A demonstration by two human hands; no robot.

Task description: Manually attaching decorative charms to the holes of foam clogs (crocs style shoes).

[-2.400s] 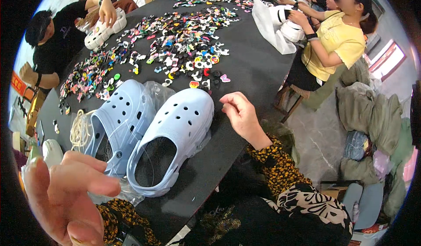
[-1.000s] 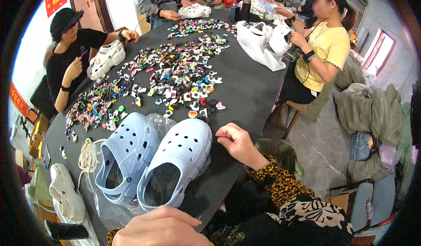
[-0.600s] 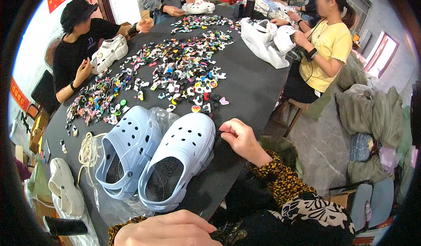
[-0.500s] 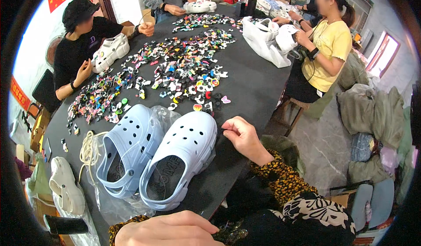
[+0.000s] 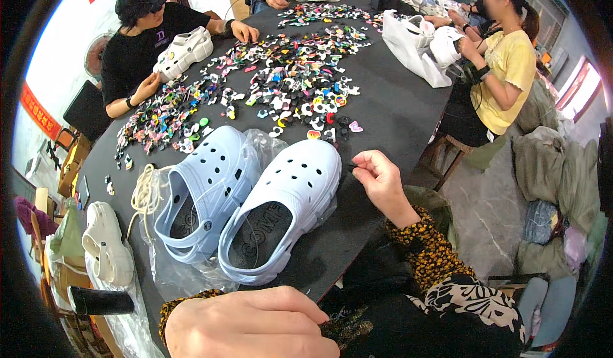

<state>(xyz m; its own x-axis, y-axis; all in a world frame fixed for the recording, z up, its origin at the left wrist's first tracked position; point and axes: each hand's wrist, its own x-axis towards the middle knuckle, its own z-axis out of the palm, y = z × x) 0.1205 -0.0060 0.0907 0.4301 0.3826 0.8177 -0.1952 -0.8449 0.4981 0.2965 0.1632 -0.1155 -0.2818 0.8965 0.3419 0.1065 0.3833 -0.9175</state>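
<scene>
Clogs [image 5: 284, 189] stand beside the right hand [image 5: 384, 184] pinching a small dark piece [image 5: 352, 166].

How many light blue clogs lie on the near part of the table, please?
2: the left clog, beside the coiled cord, and the right clog, nearer the right hand.

A dark table [image 5: 389, 121] is filling the middle; beside it, a wooden stool [image 5: 454, 146] is standing on the grey floor [image 5: 482, 230]. Leftward, a red banner [image 5: 39, 112] is hanging on the white wall [image 5: 60, 51]; rightward, a framed opening [image 5: 582, 83] is glowing.
</scene>
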